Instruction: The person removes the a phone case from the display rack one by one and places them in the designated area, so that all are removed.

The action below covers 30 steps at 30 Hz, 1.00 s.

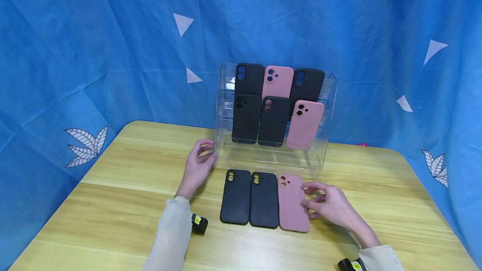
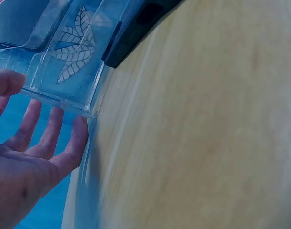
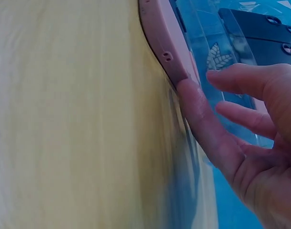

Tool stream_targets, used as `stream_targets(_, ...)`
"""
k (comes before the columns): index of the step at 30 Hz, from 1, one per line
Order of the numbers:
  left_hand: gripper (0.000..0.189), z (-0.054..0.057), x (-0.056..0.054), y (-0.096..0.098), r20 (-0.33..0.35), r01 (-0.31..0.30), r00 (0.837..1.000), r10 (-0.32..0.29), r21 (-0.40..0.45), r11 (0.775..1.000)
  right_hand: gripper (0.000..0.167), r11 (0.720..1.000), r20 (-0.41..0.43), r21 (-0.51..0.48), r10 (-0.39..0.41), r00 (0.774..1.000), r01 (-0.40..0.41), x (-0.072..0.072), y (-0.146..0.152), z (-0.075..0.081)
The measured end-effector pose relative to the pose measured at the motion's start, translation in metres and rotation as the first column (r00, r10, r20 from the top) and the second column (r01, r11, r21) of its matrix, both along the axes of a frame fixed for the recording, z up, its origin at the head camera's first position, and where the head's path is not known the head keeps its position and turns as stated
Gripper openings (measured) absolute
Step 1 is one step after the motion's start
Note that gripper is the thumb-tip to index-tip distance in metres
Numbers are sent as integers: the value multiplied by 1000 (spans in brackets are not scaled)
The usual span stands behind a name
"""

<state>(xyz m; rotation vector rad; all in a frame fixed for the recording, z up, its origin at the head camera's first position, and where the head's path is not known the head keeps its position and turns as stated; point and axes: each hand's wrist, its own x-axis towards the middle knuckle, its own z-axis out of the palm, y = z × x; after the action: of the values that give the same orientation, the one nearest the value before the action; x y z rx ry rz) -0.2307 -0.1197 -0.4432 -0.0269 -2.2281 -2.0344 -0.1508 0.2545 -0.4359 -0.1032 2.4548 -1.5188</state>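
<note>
Left sleeve, seven o'clock; your left hand touches the stand, right hand the flat pink case's three-o'clock edge; both, fingers apart, should press lightly.

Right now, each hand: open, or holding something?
Left hand: open, at the side of the stand.
Right hand: open, touching the lying pink case.

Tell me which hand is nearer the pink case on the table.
Right. The right hand touches the pink case at its edge; the left hand is farther off, at the clear stand.
</note>
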Motion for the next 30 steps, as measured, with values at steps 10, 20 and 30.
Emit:
stream_targets(10,38,0,0,-1,29,7,1000,-7,6,1000,42,995,-192,72,-59,980,74,0,9,15)
stream_targets(20,38,-2,-1,-2,50,12,999,-13,14,1000,34,977,-545,37,-157,824,211,-16,12,32)
stream_targets(30,39,-2,-1,-1,57,17,998,-18,30,999,47,951,-566,-94,-294,770,294,-37,6,48)
